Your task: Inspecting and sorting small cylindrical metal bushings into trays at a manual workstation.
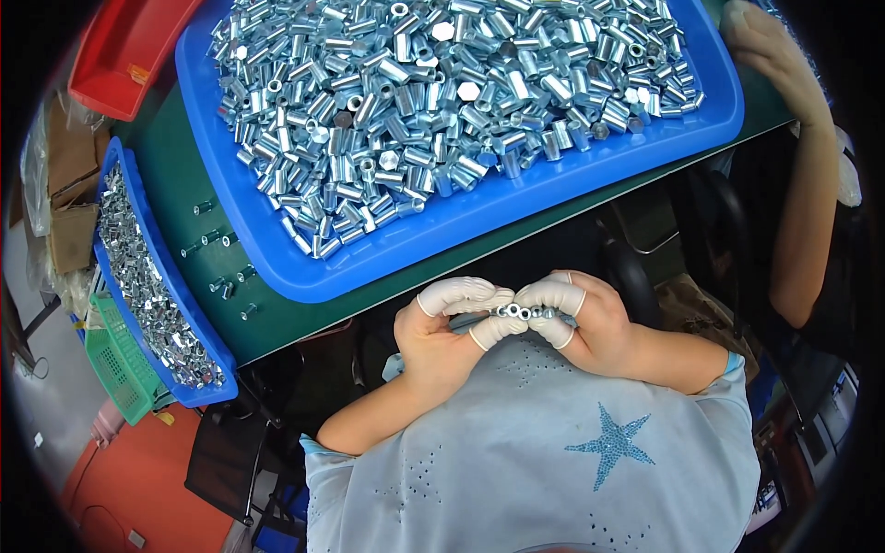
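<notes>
My left hand [447, 318] and my right hand [583, 318] meet in front of my chest, just off the table's near edge. White finger cots cover the fingertips and thumbs. Between them both hands pinch a short row of small, shiny metal sleeves [519, 312], with several round open ends facing up. The fingers partly hide this row, so its full length cannot be seen. Beyond my hands lies a large blue tray [364, 279], heaped with loose metal sleeves [433, 120], some showing hexagonal ends.
Several loose sleeves [228, 240] lie on the green tabletop [300, 323] left of the tray. Further left are a second blue tray [205, 394] of small metal parts, a green basket [115, 364], a red bin [111, 78] and cardboard [74, 230]. Another person's hand [774, 51] is at upper right.
</notes>
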A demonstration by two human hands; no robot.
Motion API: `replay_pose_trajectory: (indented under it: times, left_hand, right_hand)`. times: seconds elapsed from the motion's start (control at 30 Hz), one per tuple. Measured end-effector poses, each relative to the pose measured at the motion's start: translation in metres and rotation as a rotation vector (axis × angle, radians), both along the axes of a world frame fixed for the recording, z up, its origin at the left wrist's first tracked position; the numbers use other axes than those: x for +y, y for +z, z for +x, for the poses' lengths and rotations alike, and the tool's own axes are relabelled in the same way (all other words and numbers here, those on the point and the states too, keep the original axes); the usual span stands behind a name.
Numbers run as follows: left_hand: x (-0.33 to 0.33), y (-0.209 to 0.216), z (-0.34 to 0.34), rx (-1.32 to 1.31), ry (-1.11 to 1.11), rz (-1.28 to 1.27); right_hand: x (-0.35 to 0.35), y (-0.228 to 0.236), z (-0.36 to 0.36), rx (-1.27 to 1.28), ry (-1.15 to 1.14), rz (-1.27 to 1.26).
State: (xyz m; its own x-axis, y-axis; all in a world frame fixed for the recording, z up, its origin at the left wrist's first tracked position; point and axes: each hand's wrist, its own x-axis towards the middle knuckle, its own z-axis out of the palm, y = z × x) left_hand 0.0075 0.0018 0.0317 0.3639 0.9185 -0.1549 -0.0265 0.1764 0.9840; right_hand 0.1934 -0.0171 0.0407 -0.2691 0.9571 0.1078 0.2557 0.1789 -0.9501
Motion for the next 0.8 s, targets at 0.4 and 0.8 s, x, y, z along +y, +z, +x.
replay_pose_trajectory:
  times: [0.4,0.8]
  left_hand:
    - [-0.02,-0.025,-0.006,-0.302,0.152,-0.28]
    - [-0.021,-0.034,-0.01,-0.401,0.126,-0.156]
  right_hand:
    - [-0.013,-0.008,-0.01,0.024,0.033,-0.131]
    - [-0.009,-0.002,-0.013,-0.092,0.083,0.032]
